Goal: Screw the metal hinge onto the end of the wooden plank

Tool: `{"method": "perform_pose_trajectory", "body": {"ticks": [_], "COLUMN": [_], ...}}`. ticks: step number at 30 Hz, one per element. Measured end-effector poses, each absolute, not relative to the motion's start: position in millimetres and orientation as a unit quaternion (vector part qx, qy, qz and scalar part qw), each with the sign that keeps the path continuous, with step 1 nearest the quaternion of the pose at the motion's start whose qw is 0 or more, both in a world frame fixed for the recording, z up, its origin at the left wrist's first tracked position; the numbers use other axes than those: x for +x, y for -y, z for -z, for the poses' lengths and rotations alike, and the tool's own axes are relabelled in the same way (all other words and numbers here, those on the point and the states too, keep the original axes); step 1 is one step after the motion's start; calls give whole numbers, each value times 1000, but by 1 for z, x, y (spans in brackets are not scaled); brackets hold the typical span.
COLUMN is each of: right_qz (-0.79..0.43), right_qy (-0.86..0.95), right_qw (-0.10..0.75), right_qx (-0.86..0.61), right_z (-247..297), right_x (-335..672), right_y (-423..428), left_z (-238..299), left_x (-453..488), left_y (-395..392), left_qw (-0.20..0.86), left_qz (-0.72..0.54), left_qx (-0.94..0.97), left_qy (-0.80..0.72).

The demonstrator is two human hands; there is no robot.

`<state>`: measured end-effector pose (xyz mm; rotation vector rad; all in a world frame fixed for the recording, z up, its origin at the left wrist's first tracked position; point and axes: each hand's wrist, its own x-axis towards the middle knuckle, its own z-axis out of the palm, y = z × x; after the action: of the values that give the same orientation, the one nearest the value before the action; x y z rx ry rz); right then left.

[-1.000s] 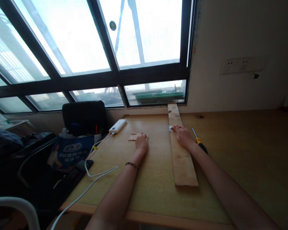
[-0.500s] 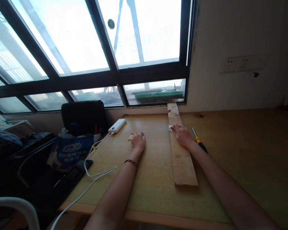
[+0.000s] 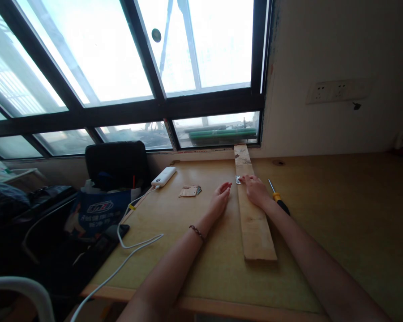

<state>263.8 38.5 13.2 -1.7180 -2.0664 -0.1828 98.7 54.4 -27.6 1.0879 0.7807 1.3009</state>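
A long wooden plank (image 3: 255, 223) lies on the desk (image 3: 339, 214), running away from me to the window sill. My right hand (image 3: 255, 190) rests on the plank with its fingertips pressing a small metal hinge (image 3: 238, 180) at the plank's left edge. My left hand (image 3: 220, 200) hovers just left of the plank, fingers stretched toward the hinge, and whether they hold anything small I cannot see. A small paper packet with screws (image 3: 190, 191) lies further left.
A yellow-and-black screwdriver (image 3: 278, 197) lies right of the plank. A white power bank (image 3: 163, 176) with a white cable (image 3: 134, 250) sits at the desk's left edge. A black chair (image 3: 116, 163) and a blue bag (image 3: 99, 210) stand beyond it. Wall sockets (image 3: 336, 91) are on the right wall.
My left hand has left the screw packet and moved right, close to the plank and the hinge. My right hand has stayed on the hinge.
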Motion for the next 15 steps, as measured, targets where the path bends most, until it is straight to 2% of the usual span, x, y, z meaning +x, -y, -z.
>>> {"method": "perform_pose_trajectory", "body": {"ticks": [2,5,15], "right_qz": [64,62,67], "right_qy": [750,756,772], "right_qw": [219,219,225], "right_qx": [-621,-614,-591], "right_z": [-14,-15,-14], "right_x": [263,263,263], "right_y": [-38,-37,-37], "left_z": [28,27,22], "left_x": [107,107,101], "left_y": [-51,-47,-45], "left_qw": [669,723,718], "left_qz": [-551,-523,-521], "left_qx": [405,371,408], "left_qy": [-291,-258,-215]}}
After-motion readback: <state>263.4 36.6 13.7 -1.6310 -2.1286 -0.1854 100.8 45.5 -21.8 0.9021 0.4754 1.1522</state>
